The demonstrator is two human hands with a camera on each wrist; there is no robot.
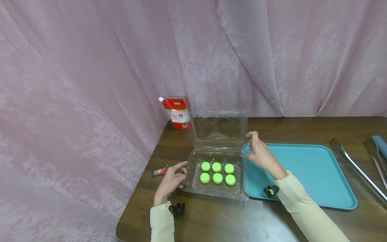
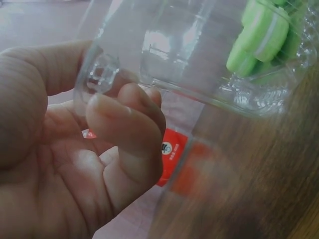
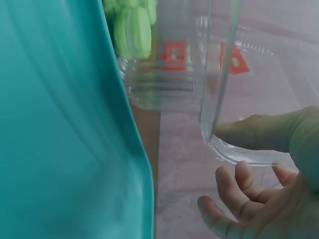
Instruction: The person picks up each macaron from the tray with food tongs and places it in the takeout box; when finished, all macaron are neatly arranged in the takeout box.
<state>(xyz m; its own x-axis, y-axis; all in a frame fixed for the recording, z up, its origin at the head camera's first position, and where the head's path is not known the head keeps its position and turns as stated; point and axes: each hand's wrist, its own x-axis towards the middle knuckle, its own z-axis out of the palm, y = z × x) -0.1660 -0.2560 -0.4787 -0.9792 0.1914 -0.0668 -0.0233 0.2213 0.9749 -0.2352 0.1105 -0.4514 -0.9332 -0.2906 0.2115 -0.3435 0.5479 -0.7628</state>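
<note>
A clear plastic clamshell box [image 1: 211, 192] sits on the table, its lid [image 1: 219, 129] raised behind it. Inside the base, several bright green macarons [image 1: 217, 178] lie in two rows; pale filling shows in one macaron [image 2: 269, 35] in the left wrist view. My left hand [image 1: 172, 181] is at the box's left edge, its thumb and curled forefinger pinching the clear rim [image 2: 102, 74]. The right hand [image 1: 261, 153] holds the lid's right edge, with the thumb [image 3: 254, 132] against the plastic and the other fingers on the far side.
A turquoise tray [image 1: 302, 174] lies right of the box, close to its side. Metal tongs [image 1: 359, 173] and more utensils [image 1: 378, 151] lie farther right. A red-and-white sugar pouch [image 1: 178, 116] stands at the back left; a small sachet [image 1: 159, 171] lies beside my left hand. Pink curtain [image 1: 211, 67] hangs behind.
</note>
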